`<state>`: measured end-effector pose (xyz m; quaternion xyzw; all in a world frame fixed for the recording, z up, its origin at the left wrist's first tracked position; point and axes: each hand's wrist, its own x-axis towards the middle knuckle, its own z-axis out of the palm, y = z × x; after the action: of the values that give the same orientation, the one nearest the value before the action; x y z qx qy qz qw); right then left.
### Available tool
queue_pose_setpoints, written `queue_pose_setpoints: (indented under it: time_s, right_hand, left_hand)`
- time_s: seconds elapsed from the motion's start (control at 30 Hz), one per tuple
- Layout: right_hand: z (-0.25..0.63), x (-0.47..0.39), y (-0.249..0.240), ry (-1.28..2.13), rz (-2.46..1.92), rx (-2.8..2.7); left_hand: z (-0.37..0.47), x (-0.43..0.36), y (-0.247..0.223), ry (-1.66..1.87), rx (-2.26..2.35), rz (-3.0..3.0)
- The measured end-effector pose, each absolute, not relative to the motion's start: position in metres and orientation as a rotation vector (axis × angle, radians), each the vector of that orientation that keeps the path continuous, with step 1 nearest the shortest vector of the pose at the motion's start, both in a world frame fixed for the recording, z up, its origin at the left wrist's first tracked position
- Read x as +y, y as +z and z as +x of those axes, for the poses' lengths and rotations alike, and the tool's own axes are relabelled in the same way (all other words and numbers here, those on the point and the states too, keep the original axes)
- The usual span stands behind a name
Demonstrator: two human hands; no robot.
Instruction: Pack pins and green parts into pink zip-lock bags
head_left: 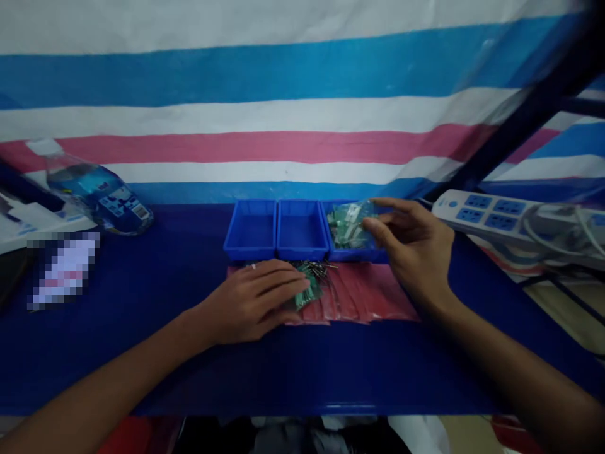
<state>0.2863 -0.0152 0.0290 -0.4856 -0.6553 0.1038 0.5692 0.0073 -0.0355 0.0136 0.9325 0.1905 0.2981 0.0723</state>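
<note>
My right hand [411,246] pinches a clear plastic bag [359,217] over the right blue tray [350,255], where more green and clear packets [340,230] lie. My left hand [259,296] rests palm down with its fingers together, over a small green packet [308,287] on the row of pink bags [359,293]; what lies under its palm is hidden. Thin metal pieces [316,269] show just beyond its fingertips. The left blue tray [252,228] and the middle blue tray [301,228] hold nothing visible.
A bottle of blue liquid [111,198] leans at the back left, near a white object [42,224] and a pixelated patch. A white power strip [496,211] with cables stands at the right. A striped sheet [283,120] hangs behind the blue table [331,372].
</note>
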Motion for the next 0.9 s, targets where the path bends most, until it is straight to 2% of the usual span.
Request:
queue_pose_setpoints:
  time_s: [0.1, 0.2, 0.4, 0.57, 0.7, 0.83, 0.9]
  right_hand:
    - [0.304, 0.004, 0.023, 0.315, -1.166, -1.501]
    - [0.312, 0.013, 0.017, 0.275, -1.232, -1.609]
    - [0.314, 0.017, 0.009, -0.003, -1.277, -2.090]
    - [0.305, 0.003, 0.017, -0.324, -1.195, -2.044]
    - [0.278, -0.026, 0.021, -0.130, -0.884, -2.186]
    - [0.252, -0.049, 0.021, 0.229, -0.797, -2.221]
    - [0.248, -0.052, 0.022, 0.275, -0.811, -2.168]
  left_hand:
    - [0.007, -0.036, 0.009, 0.696, 0.532, 2.999]
    - [0.009, -0.040, 0.008, 0.668, 0.536, 3.039]
    - [0.012, -0.044, 0.013, 0.834, 0.429, 2.931]
    - [0.013, -0.043, 0.020, 1.123, 0.615, 2.523]
    - [0.015, -0.044, 0.028, 1.203, 1.014, 2.039]
    - [0.018, -0.045, 0.024, 1.132, 1.085, 1.745]
    - [0.020, -0.046, 0.020, 1.097, 1.088, 1.702]
